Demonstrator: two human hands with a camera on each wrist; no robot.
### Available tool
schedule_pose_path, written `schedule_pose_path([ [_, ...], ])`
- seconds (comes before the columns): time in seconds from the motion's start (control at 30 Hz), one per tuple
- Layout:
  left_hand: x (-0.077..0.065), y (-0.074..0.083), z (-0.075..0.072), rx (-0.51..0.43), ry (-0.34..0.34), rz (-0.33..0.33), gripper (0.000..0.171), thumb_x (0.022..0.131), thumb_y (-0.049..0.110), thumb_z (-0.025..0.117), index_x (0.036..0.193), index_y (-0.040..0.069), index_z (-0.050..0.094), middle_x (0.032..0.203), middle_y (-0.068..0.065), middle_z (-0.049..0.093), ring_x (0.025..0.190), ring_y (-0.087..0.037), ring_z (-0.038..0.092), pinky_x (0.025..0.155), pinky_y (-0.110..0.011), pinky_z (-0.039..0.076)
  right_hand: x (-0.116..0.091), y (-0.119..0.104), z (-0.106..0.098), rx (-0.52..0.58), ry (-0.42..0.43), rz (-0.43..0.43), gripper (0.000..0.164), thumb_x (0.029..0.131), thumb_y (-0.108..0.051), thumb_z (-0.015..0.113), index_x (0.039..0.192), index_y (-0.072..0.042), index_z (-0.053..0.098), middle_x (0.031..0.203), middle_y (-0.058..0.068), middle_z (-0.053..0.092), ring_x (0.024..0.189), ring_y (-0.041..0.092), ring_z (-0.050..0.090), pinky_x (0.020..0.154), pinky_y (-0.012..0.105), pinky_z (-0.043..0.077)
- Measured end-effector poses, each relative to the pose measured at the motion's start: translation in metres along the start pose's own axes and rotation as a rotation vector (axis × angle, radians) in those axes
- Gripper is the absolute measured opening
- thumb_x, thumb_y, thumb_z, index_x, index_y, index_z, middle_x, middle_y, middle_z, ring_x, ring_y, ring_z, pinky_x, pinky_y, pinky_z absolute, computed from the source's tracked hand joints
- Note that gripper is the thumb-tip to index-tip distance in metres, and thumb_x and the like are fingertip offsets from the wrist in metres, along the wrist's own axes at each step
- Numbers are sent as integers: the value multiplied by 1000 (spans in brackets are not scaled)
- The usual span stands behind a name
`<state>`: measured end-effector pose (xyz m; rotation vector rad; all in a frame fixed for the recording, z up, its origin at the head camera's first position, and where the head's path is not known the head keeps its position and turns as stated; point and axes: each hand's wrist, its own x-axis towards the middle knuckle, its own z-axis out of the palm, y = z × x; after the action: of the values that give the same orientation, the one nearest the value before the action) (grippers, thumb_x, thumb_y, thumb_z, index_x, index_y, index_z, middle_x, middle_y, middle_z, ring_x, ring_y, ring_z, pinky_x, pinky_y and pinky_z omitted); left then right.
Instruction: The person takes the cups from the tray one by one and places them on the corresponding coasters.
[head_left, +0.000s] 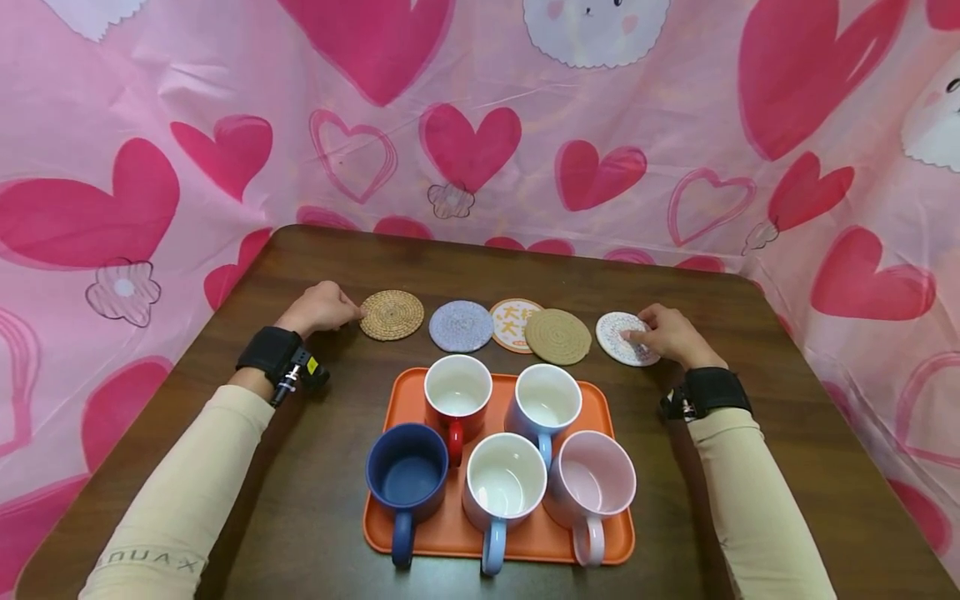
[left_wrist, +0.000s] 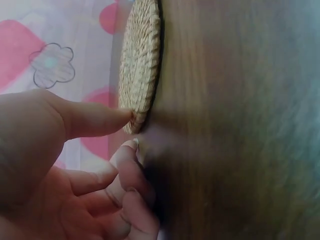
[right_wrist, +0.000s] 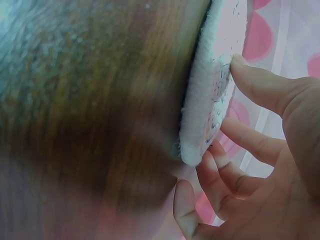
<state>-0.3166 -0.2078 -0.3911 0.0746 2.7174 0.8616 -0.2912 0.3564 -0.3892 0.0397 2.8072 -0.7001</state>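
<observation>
At the left end of a row of round coasters, my left hand (head_left: 324,307) pinches the near-left edge of a tan woven straw coaster (head_left: 392,315). In the left wrist view its thumb (left_wrist: 107,121) touches the coaster's rim, with the index fingertip close below it. My right hand (head_left: 670,335) holds a white speckled coaster (head_left: 624,340) at the right end. Its thumb (right_wrist: 255,82) lies on the coaster's top while fingers meet the rim. Between them lie a grey-blue coaster (head_left: 461,327), an orange-and-white printed coaster (head_left: 512,323) and an olive-tan coaster (head_left: 558,337) overlapping it.
Nearer me, an orange tray (head_left: 525,546) holds several mugs: a red mug (head_left: 456,417), a light blue mug (head_left: 546,408), a navy mug (head_left: 407,475), a white mug with blue handle (head_left: 504,487) and a pink mug (head_left: 592,483). A pink heart-print cloth (head_left: 480,75) hangs behind the brown table (head_left: 315,500).
</observation>
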Motion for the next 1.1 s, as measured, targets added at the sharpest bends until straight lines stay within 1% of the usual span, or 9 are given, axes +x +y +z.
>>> schedule_pose_path([
  [0.17,2,-2,-6,18,-39,-30,38,95,33,67,70,5,71,53,3,50,59,-20,51,57,-30,37,-1,0,3,13,9,14,64,96,-35,69,137,9,46,128,34,54,110,42,52,97,54,48],
  [0.37,3,-3,-9,-5,-12,-16,26,96,25,65,93,0,74,69,-3,60,69,-21,56,61,-30,42,-1,0,1,3,22,10,65,97,-37,68,137,9,46,128,34,54,111,43,52,99,56,47],
  [0.5,2,2,-9,7,-1,-1,27,96,23,65,104,-2,72,84,-8,63,76,-22,56,64,-30,43,2,1,-2,-25,19,-10,66,97,-37,67,137,11,46,130,35,53,114,46,52,103,60,45],
  [0.6,-1,7,-7,70,25,36,24,95,20,60,96,-1,71,83,-9,59,77,-24,54,63,-30,40,4,1,-2,-79,14,-70,63,97,-34,66,135,13,48,126,36,56,112,45,52,101,61,45],
  [0.73,-7,25,-8,130,36,102,27,96,20,53,95,-1,70,85,-10,57,79,-26,52,63,-32,39,2,-5,-3,-166,25,-157,59,99,-32,63,132,16,51,123,35,58,115,46,50,101,63,43],
  [0.83,-9,44,-9,139,20,139,34,101,27,54,109,-4,66,99,-17,62,88,-29,55,69,-35,45,-1,-14,-3,-199,48,-196,58,100,-32,61,131,16,52,124,36,58,120,50,47,104,65,40],
  [0.93,-9,61,-5,145,-9,175,39,102,30,55,118,-5,62,115,-23,64,101,-34,58,82,-44,52,-4,-26,0,-225,70,-231,57,100,-31,61,131,16,52,125,38,58,122,55,45,104,68,38],
  [1.03,-8,72,4,158,-35,212,39,101,31,58,120,-3,63,121,-24,65,111,-39,59,100,-63,44,-4,-41,7,-241,75,-267,56,98,-30,64,132,13,53,127,38,56,122,58,45,104,69,38],
  [1.1,-7,75,13,176,-46,238,39,100,33,61,120,0,64,119,-21,67,113,-40,59,103,-69,38,-4,-50,14,-240,62,-313,57,95,-30,68,132,11,55,128,37,56,122,57,46,103,68,39],
])
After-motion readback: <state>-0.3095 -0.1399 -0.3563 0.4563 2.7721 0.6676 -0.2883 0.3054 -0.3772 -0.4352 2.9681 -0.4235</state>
